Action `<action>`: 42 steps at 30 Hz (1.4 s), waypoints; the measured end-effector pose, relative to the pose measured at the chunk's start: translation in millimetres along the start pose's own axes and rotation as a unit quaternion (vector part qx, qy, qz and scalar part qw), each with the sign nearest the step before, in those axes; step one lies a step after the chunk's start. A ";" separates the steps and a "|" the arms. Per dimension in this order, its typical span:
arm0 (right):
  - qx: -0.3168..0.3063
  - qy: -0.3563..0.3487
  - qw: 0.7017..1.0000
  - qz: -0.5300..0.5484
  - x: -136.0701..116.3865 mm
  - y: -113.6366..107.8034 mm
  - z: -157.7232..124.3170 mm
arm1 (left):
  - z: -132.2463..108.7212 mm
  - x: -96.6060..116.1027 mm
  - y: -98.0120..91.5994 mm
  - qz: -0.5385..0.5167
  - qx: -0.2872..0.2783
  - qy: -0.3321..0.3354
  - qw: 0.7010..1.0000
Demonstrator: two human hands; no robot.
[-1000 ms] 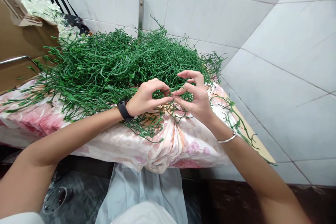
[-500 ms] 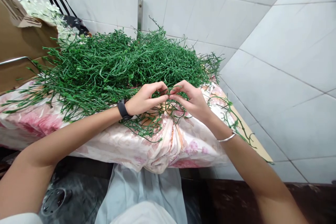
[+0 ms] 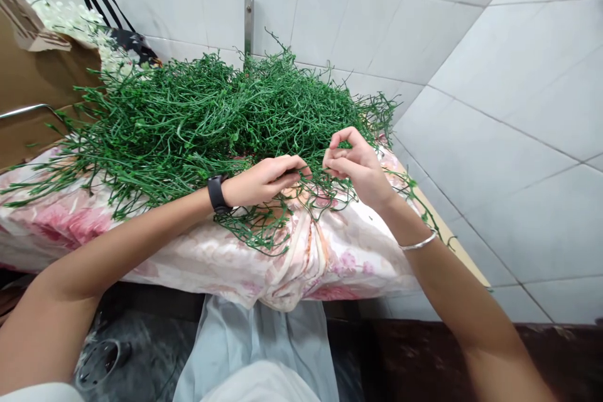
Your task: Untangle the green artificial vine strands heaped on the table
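A large heap of artificial green stems (image 3: 226,113), thin and branching, lies before me on a floral cloth (image 3: 358,264). My left hand (image 3: 268,179), with a black band at its wrist, is closed at the heap's front edge. A thin green stem (image 3: 302,171) shows at its fingertips. A short gap to the right, my right hand (image 3: 360,166) is raised above the cloth with its fingers curled in towards the thumb. What it pinches, if anything, is too small to make out. Loose stems (image 3: 264,229) lie below my left hand.
At the left stands an open cardboard box (image 3: 51,85), with white flowers (image 3: 70,22) and a black-handled bag (image 3: 132,41) behind it. A metal strip (image 3: 248,31) is fixed to the tiled wall. More stems (image 3: 424,207) lie along the table's right edge.
My hands were touching at the fingertips over a stem and are now apart. The right hand has moved right and slightly up; the left has turned its palm downward.
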State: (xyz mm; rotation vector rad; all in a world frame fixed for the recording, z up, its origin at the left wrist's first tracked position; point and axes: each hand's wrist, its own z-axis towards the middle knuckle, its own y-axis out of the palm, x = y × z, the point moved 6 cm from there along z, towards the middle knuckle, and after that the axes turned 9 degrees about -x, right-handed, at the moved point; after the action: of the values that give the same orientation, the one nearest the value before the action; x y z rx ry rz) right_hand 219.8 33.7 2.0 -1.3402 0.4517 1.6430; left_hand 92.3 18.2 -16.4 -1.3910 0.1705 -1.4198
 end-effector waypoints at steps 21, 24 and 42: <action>-0.018 0.044 0.996 0.075 -0.9 10.2 -2.1 | -2.6 -4.6 4.3 -0.118 0.067 -0.039 0.990; 0.027 0.067 0.990 0.123 1.0 5.6 -1.1 | -3.2 -4.9 8.9 -0.127 0.069 -0.029 0.989; 0.127 -0.006 0.986 0.104 -12.7 -8.7 -1.8 | -2.8 -8.0 22.5 -0.199 0.074 -0.024 0.977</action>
State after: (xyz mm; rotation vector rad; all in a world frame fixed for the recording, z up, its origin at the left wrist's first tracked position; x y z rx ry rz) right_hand 227.5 31.2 15.2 -1.1231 0.7890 1.6958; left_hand 100.6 13.4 -38.4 -1.3830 -0.2558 -1.6834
